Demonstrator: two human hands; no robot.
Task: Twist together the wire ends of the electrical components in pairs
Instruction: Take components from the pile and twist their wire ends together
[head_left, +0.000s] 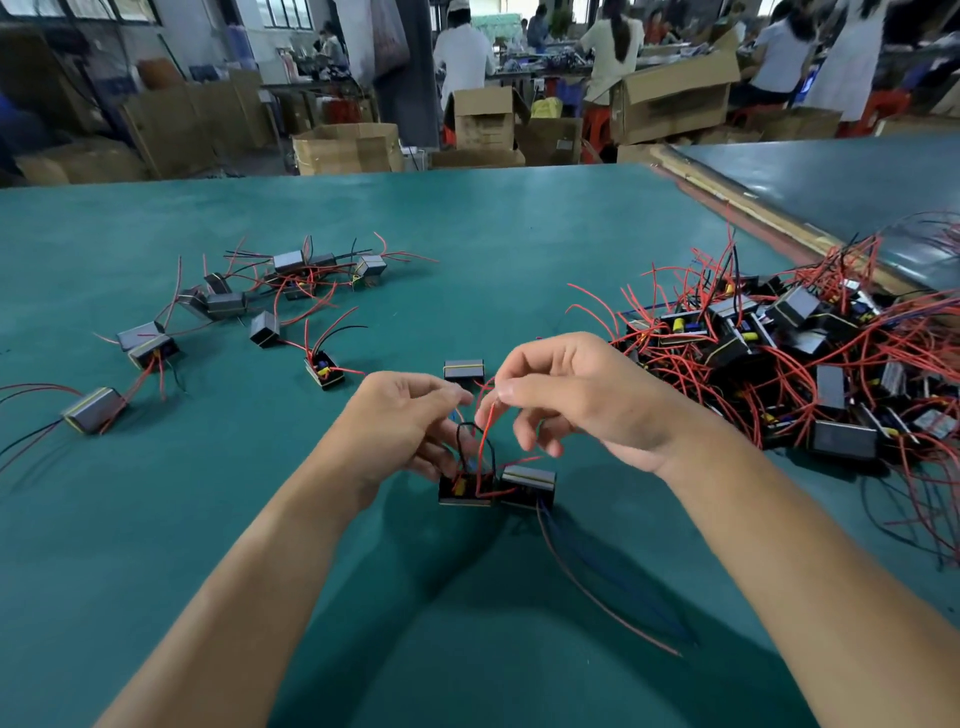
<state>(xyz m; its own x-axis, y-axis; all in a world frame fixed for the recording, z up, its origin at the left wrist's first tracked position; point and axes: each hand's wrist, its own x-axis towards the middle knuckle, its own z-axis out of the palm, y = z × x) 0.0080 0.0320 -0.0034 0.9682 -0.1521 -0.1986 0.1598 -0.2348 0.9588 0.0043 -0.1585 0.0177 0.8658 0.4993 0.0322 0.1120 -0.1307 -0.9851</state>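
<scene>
Boxes (223, 304) with red and black leads lie scattered at your ten o'clock on the green table (467, 234). Your left hand (405, 415) curls its fingers on the wires (470, 431) rising from an open box (464, 491), which sits just below it at five o'clock; which strand it grips you cannot tell. A closed box (529, 486) touches that one on its right. Your right hand (582, 400) pinches the red wire (485, 441) at its top end, with both boxes at its seven o'clock. A tangled pile (805, 353) fills your two o'clock. Print on the boxes is too small to read.
</scene>
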